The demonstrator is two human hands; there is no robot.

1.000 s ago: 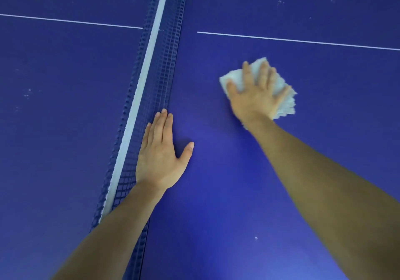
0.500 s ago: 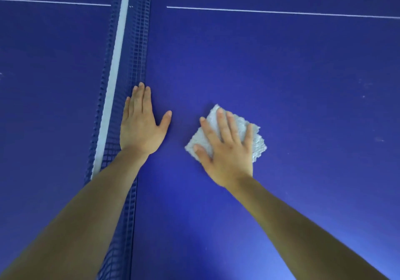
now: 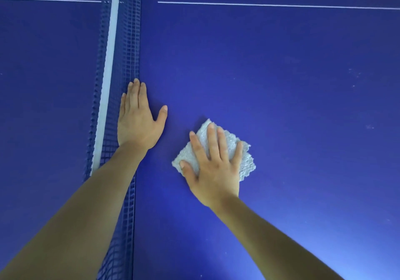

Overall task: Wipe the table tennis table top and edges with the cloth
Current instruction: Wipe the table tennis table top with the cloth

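The blue table tennis table top [image 3: 281, 80] fills the view. A folded white cloth [image 3: 244, 160] lies flat on its right half. My right hand [image 3: 213, 167] presses down on the cloth with straight, spread fingers and covers most of it. My left hand [image 3: 138, 121] rests flat on the table, fingers straight, its outer edge against the foot of the net [image 3: 116, 58].
The blue mesh net with a white top band runs from the top of the view down to the bottom left, between the two table halves. A thin white centre line [image 3: 270, 5] crosses the far table. Small pale specks [image 3: 355, 74] dot the surface at the right.
My right hand has drawn the cloth from the far right part of the table back towards me and leftward, close to my left hand. The left hand stays flat by the net.
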